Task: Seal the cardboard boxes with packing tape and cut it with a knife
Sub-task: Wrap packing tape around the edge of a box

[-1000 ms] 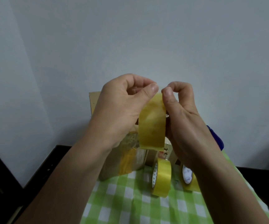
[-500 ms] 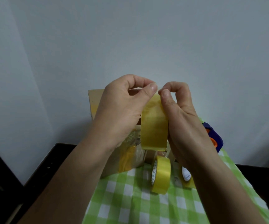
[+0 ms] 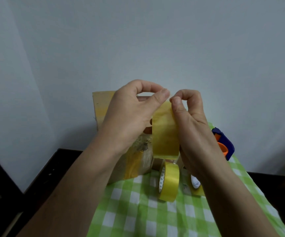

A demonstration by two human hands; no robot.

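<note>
At far left a dark table (image 3: 40, 177) edge shows under the plain wall. On it stands a brown cardboard box (image 3: 102, 106), already streaked with yellowish tape down its near face, so some sealing looks done. In front of it the left hand (image 3: 129, 120) is raised, thumb and forefinger pinched shut on the upper edge of a roll of translucent yellow packing tape (image 3: 164, 134), held up on edge above the table. The right hand (image 3: 189, 120) pinches the same upper edge from the other side, thumb tip close to the left thumb; it seems to be picking at the free end, so no strip is drawn out yet. Below, a second yellow tape roll (image 3: 170, 183) stands on edge on the green-and-white checked cloth (image 3: 138, 211), with a third roll (image 3: 196, 187) partly hidden behind the right wrist. At far right lies a blue and orange tool (image 3: 224, 142), possibly the cutter. Pulling, sticking and cutting all remain.
</note>
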